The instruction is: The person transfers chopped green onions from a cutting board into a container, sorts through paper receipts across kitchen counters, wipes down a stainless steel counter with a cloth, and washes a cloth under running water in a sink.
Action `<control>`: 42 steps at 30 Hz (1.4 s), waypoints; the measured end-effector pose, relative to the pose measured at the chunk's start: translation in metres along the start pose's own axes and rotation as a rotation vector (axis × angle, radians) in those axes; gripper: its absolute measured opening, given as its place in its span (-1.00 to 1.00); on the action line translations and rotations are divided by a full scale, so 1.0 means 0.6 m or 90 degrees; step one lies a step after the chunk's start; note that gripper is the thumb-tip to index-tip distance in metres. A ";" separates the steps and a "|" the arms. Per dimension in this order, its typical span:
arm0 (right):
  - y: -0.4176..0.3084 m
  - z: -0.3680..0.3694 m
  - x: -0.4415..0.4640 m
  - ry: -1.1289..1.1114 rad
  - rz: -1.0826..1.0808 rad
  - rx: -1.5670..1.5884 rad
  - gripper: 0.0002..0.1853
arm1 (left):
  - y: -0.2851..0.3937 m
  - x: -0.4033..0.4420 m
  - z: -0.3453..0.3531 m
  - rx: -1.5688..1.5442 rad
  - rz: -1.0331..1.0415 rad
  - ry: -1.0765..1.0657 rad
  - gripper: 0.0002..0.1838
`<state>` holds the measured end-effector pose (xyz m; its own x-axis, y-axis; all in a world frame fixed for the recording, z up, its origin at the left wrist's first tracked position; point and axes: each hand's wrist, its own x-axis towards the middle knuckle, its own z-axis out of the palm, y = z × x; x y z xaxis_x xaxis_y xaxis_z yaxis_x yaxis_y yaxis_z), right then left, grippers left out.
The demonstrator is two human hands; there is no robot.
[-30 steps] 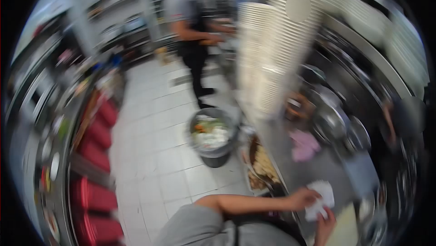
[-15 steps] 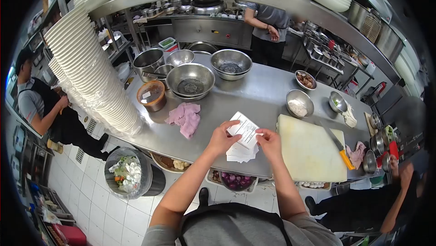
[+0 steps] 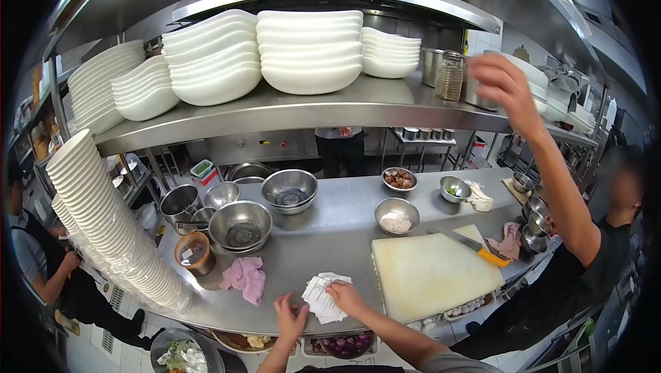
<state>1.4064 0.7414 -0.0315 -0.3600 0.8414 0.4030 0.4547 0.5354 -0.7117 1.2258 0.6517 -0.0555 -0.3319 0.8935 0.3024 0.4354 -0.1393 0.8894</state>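
A loose pile of white printed paper slips (image 3: pixel 322 296) lies on the steel counter near its front edge. My right hand (image 3: pixel 348 299) is at the pile's right side, fingers closed on the edge of a slip. Just left of the slips, my left hand (image 3: pixel 292 319) hovers with its thumb and fingers apart and nothing in them. A pink cloth (image 3: pixel 245 279) lies crumpled to the left. On the right is a thick cutting board (image 3: pixel 434 273), with a yellow-handled knife (image 3: pixel 492 256) lying across its right edge.
A co-worker at right lifts a hand (image 3: pixel 506 91) towards the shelf (image 3: pixel 289 115), which bears stacked white bowls (image 3: pixel 310 53). Steel bowls (image 3: pixel 241 225) stand at left, beside a tall wrapped stack of white dishes (image 3: pixel 113 228). Small food bowls (image 3: pixel 397 216) sit behind the board.
My view has tilted up, showing the shelf. The slip held up between both hands is down at the pile. My left hand has come away from it. The co-worker's arm has risen.
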 end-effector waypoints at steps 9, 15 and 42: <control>-0.225 -0.293 0.108 0.119 -0.193 0.076 -0.79 | -0.044 -0.041 -0.033 0.093 0.201 0.114 -0.66; -0.262 -0.305 0.159 0.196 -0.189 -0.128 -0.79 | -0.082 -0.060 -0.023 0.011 0.215 0.031 -0.65; -0.325 0.076 0.074 -0.170 -0.245 -0.065 -0.78 | -0.304 -0.625 -0.161 0.118 -0.630 0.066 -0.72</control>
<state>1.2645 0.6708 0.0987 -0.7085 0.5392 0.4554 0.3196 0.8204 -0.4742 1.1898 0.3008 -0.2982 -0.6813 0.5289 -0.5060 0.0458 0.7207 0.6917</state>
